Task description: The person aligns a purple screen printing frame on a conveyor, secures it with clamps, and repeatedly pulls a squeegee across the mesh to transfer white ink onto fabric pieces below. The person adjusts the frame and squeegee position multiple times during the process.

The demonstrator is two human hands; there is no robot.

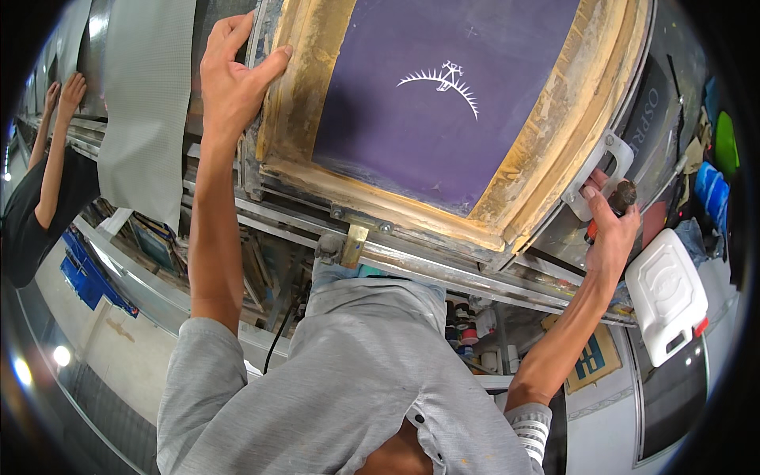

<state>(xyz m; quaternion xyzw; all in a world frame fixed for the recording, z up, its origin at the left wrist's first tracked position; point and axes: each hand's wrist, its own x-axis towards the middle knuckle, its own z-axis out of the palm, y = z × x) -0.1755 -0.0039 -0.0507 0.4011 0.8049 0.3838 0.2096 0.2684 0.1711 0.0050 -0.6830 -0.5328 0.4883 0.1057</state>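
Observation:
A screen printing frame (380, 194) lies in front of me, its worn wooden-looking border stained yellow. Its purple mesh (372, 119) carries a white curved, spiky design. My left hand (233, 79) grips the frame's left edge, thumb against the border and fingers along the outer side. On the right, my right hand (609, 226) is closed round a tool with a dark knobbed end (623, 195) and an orange part; its exact kind does not show. The fingertips of that hand are beside a slotted metal bracket (579, 190) at the frame's right side.
Metal rails (419, 257) run along the bench edge before me. At left, grey sheets (146, 103) hang over the bench, near another person's arms (55, 150). A white jerrycan (669, 297) and blue plastic (712, 198) are at right. Pots (467, 332) stand on a shelf below.

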